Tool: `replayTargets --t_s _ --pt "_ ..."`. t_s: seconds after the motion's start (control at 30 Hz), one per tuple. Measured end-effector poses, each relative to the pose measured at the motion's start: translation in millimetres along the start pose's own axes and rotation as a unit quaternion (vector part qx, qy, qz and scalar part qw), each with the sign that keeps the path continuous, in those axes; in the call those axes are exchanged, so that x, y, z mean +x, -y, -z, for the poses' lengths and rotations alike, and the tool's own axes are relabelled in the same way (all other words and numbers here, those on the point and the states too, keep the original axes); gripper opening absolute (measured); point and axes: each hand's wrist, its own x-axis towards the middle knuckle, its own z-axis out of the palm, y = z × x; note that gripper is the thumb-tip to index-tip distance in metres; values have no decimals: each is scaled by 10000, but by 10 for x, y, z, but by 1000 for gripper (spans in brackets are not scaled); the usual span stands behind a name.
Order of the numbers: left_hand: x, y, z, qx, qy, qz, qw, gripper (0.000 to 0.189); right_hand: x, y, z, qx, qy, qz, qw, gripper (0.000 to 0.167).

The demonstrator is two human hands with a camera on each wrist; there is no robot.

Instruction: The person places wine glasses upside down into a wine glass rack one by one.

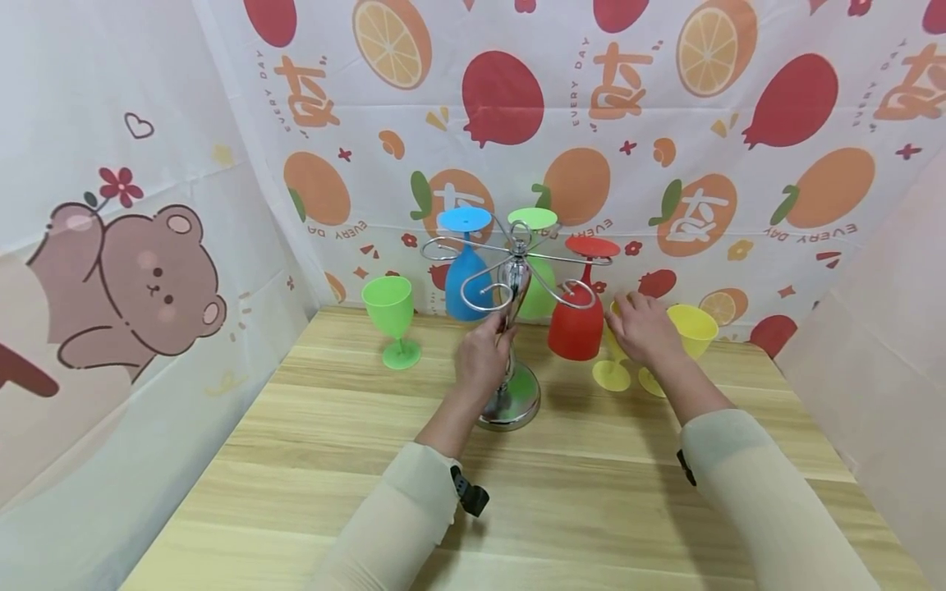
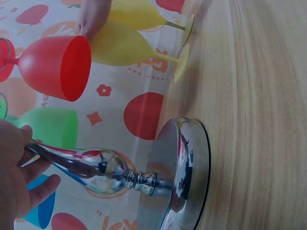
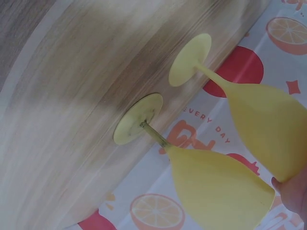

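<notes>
Wooden worktop (image 1: 310, 484) beneath, left grip (image 1: 484, 355) clasping the chrome rack (image 1: 516, 279), right grip (image 1: 641, 327) pinching one yellow goblet (image 3: 268, 124), a sideways swing could topple its neighbour (image 3: 216, 182).

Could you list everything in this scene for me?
Table: 1, pale wood, foreground
Stand: 1, silver, on the table
Blue glass: 1, blue, upside down on stand
Red glass: 1, red, upside down on stand
Green glasses: 2, green, one hung on stand, one upright on table, left
Yellow glasses: 2, yellow, on table, right of stand
Fruit cloth: 1, white, printed, behind table
Bear print: 1, brown, left wall
Sleeves: 2, cream, on arms
Straps: 2, black, at cuffs
Left hand: 1, bare, gripping stand
Right hand: 1, bare, at a yellow glass
</notes>
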Motion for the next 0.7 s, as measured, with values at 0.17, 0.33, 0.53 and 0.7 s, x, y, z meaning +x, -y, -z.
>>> replayTargets --t_s 0.17,0.33,0.53,0.7 --pt "-4 -1 8 -2 85 58 9999 25 -30 22 6 -69 99 102 9999 60" --pt "-4 -4 23 -87 235 161 9996 25 -69 79 33 56 147 222 9996 58" --pt "-10 11 47 -324 504 117 9981 32 -151 136 73 278 -76 364 9989 55" --pt "-39 47 58 -495 583 -74 9970 38 -224 117 76 396 -352 509 9973 54"
